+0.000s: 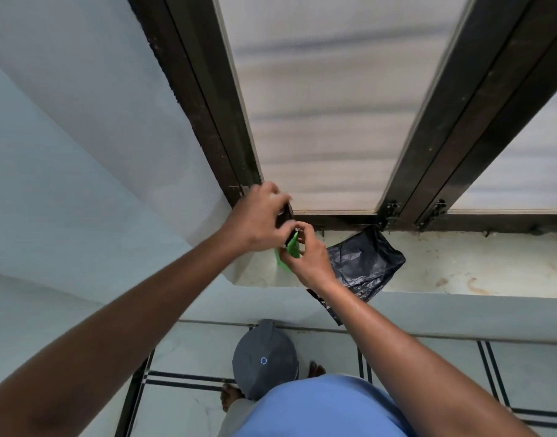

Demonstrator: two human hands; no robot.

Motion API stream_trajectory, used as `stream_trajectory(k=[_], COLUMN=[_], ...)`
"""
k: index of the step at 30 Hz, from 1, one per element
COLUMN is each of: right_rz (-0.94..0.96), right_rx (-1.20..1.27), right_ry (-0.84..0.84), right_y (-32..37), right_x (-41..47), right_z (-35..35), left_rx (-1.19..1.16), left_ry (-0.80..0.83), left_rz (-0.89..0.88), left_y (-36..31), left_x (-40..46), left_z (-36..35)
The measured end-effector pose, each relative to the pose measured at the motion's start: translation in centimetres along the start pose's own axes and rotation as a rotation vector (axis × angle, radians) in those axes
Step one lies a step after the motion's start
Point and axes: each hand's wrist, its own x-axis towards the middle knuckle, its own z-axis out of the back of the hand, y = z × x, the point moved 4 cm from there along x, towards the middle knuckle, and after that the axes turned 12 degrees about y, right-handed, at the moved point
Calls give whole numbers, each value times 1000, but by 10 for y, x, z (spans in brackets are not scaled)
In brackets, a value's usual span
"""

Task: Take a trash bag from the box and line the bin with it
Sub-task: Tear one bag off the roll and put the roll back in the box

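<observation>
My right hand [305, 257] grips a small green packet [292, 247] above the windowsill's left end. My left hand [258, 219] curls round a dark, rolled piece of trash bag [286, 216] sticking out of the packet's top. A loose black trash bag [362, 263] lies spread on the sill just right of my hands, with one corner hanging over the front edge. Down on the floor, close to my feet, stands a grey bin [264, 357] with its domed lid closed.
The pale stone windowsill [476, 266] runs off to the right under a dark-framed window [403, 184] with frosted panes. A light wall fills the left side. The tiled floor [182, 398] has dark stripe lines; my bare toes show beside the bin.
</observation>
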Motion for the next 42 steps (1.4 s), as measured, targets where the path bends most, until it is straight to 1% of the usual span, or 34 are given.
stream_trajectory(k=[1,2,3,5,6,8,9,10,11,13,15,16,19,22,24,26,31,34,37,38,41,42], right_rz=[-5,-10,-14,-8,-7,-22,-37,-53,-63,-64,-51,-44,-48,-53,-43,-41,-44,-55,-70,-72,-78,-79], right_rx=[-4,-11,-21,-29,-27,-27,-28,-27,-27,-41,-84,-110,-149,-104,-91,-89,-88,-70,-46,-43,-43,-50], right_ry=[-8,-8,-2,10,15,12,10,4,-4,-17,-3,9,28,12,6,-5,-4,-2,-2,-4,-7,-8], right_y=[-1,-1,-1,1,2,1,-1,-2,-2,-2,0,2,4,3,2,2,3,2,1,1,-1,-2], right_x=[-1,-1,-1,-2,-2,-2,-3,-3,-3,-2,-2,-2,-3,-5,-5,-4,-3,-1,2,3,5,6], right_z=[0,-1,-1,-2,-2,-3,-4,-4,-3,-2,-3,-4,-9,-7,-4,-2,-1,0,1,3,7,8], left_rx=[-71,-89,-103,-184,-213,-194,-191,-220,-283,-361,-273,-215,-111,-130,-201,-217,-147,-116,40,124,397,422], left_ry=[-47,-64,-49,51,144,321,362,368,335,191,64,45,94,183,280,348,405,376,314,287,216,192], left_rz=[110,185,214,166,123,47,35,38,42,89,218,280,374,386,347,264,69,18,-13,-57,-279,-321], left_y=[2,4,6,8,9,11,11,11,11,10,4,0,-9,-8,-4,-2,12,14,8,5,4,8], left_x=[-1,-1,1,4,7,9,7,5,2,-1,-3,-2,5,9,11,11,16,18,16,13,12,13], left_z=[4,5,3,-1,-4,-11,-12,-11,-9,-4,0,1,-2,-3,-6,-7,-6,-4,-7,-9,-19,-22])
